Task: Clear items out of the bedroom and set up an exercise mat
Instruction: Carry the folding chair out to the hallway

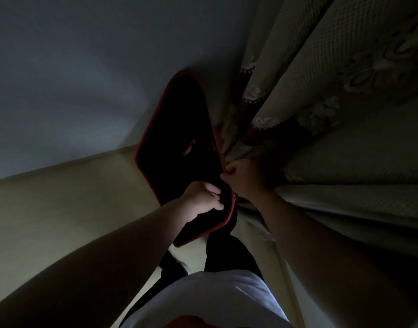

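Black red-edged mat [177, 129], dim; one edge lost against curtain [297, 95].

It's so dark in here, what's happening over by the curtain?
A person stands in a dim corner, holding a black mat with a red edge. The left hand grips its near end, and the right hand pinches its edge beside the curtain. The mat is held up between the wall and the curtain, not yet spread on the floor.

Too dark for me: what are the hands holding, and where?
A black, red-edged mat: left hand grips its near end, right hand pinches its red edge beside the curtain.
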A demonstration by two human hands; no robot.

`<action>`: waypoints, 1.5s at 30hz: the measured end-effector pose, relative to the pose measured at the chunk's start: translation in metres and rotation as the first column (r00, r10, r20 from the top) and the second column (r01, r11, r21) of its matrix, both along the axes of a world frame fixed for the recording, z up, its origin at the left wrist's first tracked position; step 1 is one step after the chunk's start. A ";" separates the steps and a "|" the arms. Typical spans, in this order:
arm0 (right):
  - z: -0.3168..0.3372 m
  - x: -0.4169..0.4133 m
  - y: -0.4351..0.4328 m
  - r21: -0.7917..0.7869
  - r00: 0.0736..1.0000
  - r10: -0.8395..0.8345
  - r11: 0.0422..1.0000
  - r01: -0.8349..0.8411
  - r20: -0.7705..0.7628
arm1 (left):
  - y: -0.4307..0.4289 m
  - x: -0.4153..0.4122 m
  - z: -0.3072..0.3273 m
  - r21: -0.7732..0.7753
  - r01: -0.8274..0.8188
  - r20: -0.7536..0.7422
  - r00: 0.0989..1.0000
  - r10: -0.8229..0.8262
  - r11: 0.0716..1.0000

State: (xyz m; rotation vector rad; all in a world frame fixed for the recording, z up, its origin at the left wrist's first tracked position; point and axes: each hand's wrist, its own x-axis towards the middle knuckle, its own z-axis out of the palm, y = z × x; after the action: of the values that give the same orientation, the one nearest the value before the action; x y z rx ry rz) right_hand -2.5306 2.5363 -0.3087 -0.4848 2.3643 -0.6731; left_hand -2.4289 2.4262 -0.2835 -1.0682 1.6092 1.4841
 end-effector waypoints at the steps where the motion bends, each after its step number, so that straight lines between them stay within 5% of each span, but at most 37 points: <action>1: 0.001 0.009 -0.007 -0.003 1.000 0.004 1.000 -0.004 0.007 | -0.002 0.007 0.001 -0.009 0.074 -0.015 0.997 -0.074 0.997; 8: 0.015 0.052 -0.044 0.055 0.999 0.018 0.998 -0.017 -0.026 | -0.023 0.053 -0.008 -0.304 0.245 -0.112 0.950 -0.290 0.921; 13: 0.025 0.085 -0.072 0.044 0.999 0.032 0.998 -0.032 0.013 | -0.042 0.101 0.003 -0.419 0.151 -0.245 0.931 -0.272 0.895; 22: 0.034 0.141 -0.114 0.120 0.993 0.093 0.988 -0.101 0.076 | -0.081 0.173 0.011 -0.527 0.124 -0.225 0.934 -0.279 0.841; 25: 0.031 0.159 -0.126 0.099 0.990 0.060 0.992 -0.073 0.131 | -0.093 0.191 0.014 -0.584 0.080 -0.150 0.967 -0.204 0.808; 28: 0.029 0.176 -0.141 0.088 0.984 0.009 0.996 -0.025 0.181 | -0.101 0.211 0.015 -0.619 -0.105 -0.062 0.994 0.085 0.778; 31: 0.034 0.195 -0.158 0.064 0.959 -0.082 0.996 0.067 0.272 | -0.104 0.228 0.011 -0.489 -0.327 0.010 0.925 0.380 0.809; 32: 0.036 0.200 -0.163 0.108 0.977 -0.017 0.994 -0.006 0.210 | -0.104 0.231 0.008 -0.439 -0.393 0.000 0.899 0.437 0.808; 34: 0.046 0.215 -0.167 0.310 0.930 0.369 0.884 -0.351 0.000 | -0.106 0.235 0.004 -0.370 -0.558 -0.064 0.813 0.579 0.743; 36: 0.043 0.213 -0.173 0.304 0.898 0.440 0.856 -0.419 -0.003 | -0.114 0.233 0.000 -0.330 -0.699 -0.126 0.699 0.704 0.635; 38: 0.026 0.210 -0.181 0.225 0.976 0.204 0.950 -0.217 0.079 | -0.124 0.233 -0.003 -0.300 -0.803 -0.127 0.569 0.812 0.515; 40: 0.007 0.195 -0.192 0.041 0.866 -0.252 0.965 0.260 0.433 | -0.131 0.231 -0.010 -0.286 -0.877 -0.123 0.433 0.893 0.386; 45: -0.022 0.115 -0.189 0.023 0.778 -0.439 0.876 0.481 0.450 | -0.140 0.231 -0.021 -0.282 -0.954 -0.193 0.156 0.969 0.098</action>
State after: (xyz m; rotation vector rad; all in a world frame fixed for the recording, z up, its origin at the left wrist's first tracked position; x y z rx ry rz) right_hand -2.4153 2.3478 -0.3308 0.2228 2.0138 -0.9994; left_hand -2.1979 2.2863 -0.3040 -2.7590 1.0037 1.8863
